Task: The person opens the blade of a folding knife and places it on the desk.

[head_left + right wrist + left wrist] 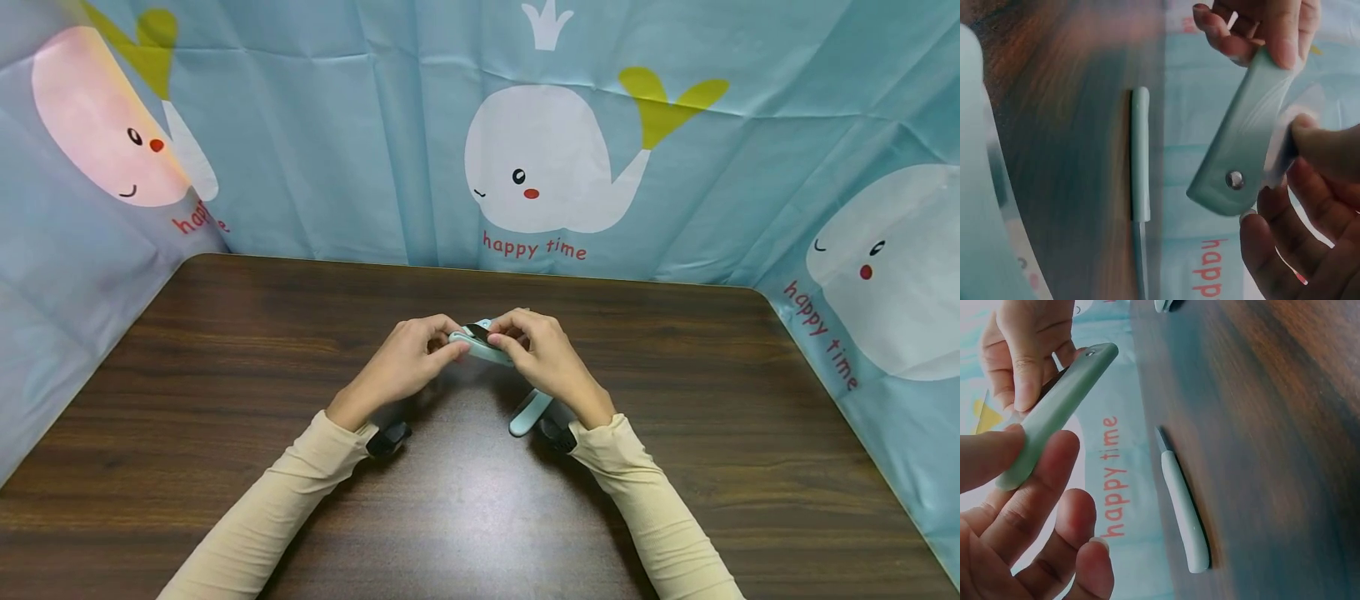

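Note:
A folding knife with a mint-green handle (480,346) is held above the table between both hands, its blade (477,332) partly swung out of the handle. The left hand (405,354) pinches one end of the handle between thumb and fingers. At the blade, the right hand (540,354) grips with thumb and fingertips, as the right wrist view shows. A metal rivet (1235,180) marks the handle's other end. Beyond the hands lies a small fixed-blade knife with a mint handle (1185,515), its short blade (1163,439) mostly hidden in the head view.
Another mint-handled item (530,414) lies beside the right wrist, partly covered; its kind cannot be made out. Dark wrist devices (388,438) sit on both wrists. The brown wooden table (225,400) is bounded by a blue curtain (315,150) with whale prints at the back and sides.

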A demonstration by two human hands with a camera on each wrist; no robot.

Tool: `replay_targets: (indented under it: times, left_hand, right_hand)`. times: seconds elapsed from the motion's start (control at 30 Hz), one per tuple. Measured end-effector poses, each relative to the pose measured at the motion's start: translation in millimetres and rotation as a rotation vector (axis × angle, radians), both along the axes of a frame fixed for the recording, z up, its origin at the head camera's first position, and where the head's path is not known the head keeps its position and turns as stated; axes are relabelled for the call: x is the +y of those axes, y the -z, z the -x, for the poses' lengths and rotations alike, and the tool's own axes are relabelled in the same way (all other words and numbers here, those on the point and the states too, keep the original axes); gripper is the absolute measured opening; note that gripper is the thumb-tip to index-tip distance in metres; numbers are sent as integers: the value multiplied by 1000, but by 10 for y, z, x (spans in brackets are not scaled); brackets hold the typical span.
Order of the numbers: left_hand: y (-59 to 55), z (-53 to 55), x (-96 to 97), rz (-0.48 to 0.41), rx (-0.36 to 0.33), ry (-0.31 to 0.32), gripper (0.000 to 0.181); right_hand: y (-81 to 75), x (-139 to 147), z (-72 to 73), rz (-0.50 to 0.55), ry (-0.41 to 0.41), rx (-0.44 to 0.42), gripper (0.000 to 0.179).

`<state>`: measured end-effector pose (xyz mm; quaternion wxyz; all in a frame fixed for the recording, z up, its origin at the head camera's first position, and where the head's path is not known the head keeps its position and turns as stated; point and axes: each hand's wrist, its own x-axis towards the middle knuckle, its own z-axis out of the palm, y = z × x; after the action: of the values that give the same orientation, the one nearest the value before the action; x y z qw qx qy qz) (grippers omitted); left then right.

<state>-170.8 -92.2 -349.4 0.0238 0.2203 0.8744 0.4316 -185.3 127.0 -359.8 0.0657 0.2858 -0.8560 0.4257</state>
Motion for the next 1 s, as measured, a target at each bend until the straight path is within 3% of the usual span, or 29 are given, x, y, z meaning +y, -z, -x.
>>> replay_targets:
  times: [0.17,0.57,0.77,1.0]
  left_hand:
    - [2,-7,3,1,0,-1,12]
    - [23,-26,50,-1,14,25,13]
    - [36,5,21,-12,31,44,12]
    - [49,39,-35,3,2,26,10]
  right_hand:
    - [-30,-8,-17,12,-26,-37,13]
    - [-36,-31,-19,-51,-54,55,9]
    - [-69,-3,-12,-79,17,102,9]
    - [-84,109,49,14,102,41,11]
